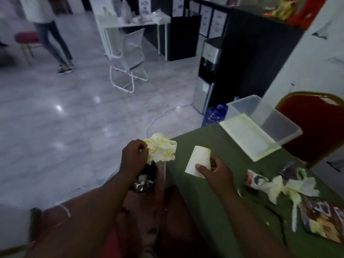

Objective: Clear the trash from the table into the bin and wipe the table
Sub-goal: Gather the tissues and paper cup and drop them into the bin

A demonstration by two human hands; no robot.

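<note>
Green cloth covers the counter [214, 211], which fills the near right of the view. A red padded chair with a gold frame [316, 127] stands at its far right edge. A clear plastic storage box [240, 105] sits at the far corner, with its pale flat lid [247, 136] lying just beside it on the near side.

Trash lies on the right of the counter: a glossy printed snack packet [322, 220] nearest, a strewn white tissue with yellow stains [290, 187] beyond it, and a crumpled red and white wrapper [255, 180] touching the tissue's left end.

A small dark round bin [155, 174] stands on the floor just off the counter's left edge and holds some scraps.

The left hand [133, 157] is above the bin, its fingers pinching a crumpled white tissue wad blotched yellow [162, 148]. The right hand [216, 170] is over the counter's left part, its fingers and thumb grasping a white paper cup [198, 161] that is tilted with its base towards the far side.

The step in hand looks like the clearing stage, with two pieces on their way to the bin and nothing wiped yet. The next move probably calls for loosening the left fingers so the wad falls inside the rim, then bringing the cup left over the same opening. The bin's mouth is narrow and partly under the forearm, so the drop needs to be squarely above it
</note>
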